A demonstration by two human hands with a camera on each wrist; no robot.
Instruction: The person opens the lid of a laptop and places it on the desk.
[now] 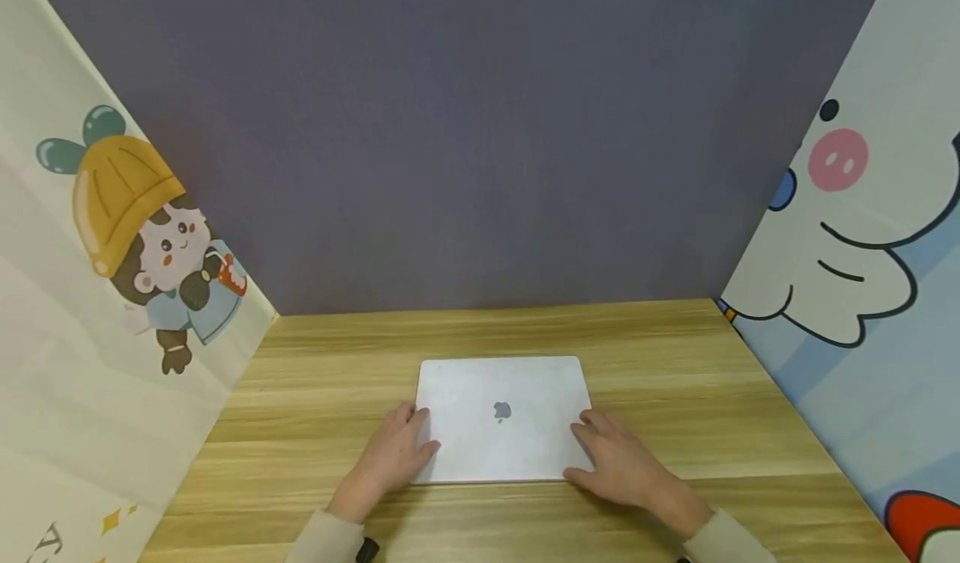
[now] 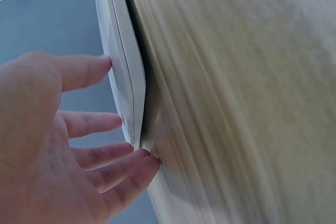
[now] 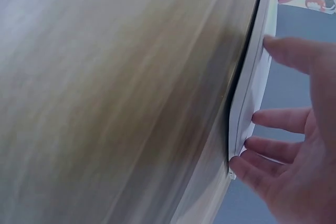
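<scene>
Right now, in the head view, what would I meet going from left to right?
Yellow-hatted cartoon figure, left hand, closed silver laptop, right hand, pink-nosed cartoon animal.

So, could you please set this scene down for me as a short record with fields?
Object: laptop, closed, silver, apple logo on top
Support: wooden table
Left grip: touching the laptop's left side
Right grip: touching the laptop's right side
Backdrop: dark grey panel
Side walls: cartoon figure left, pig-nosed character right
</scene>
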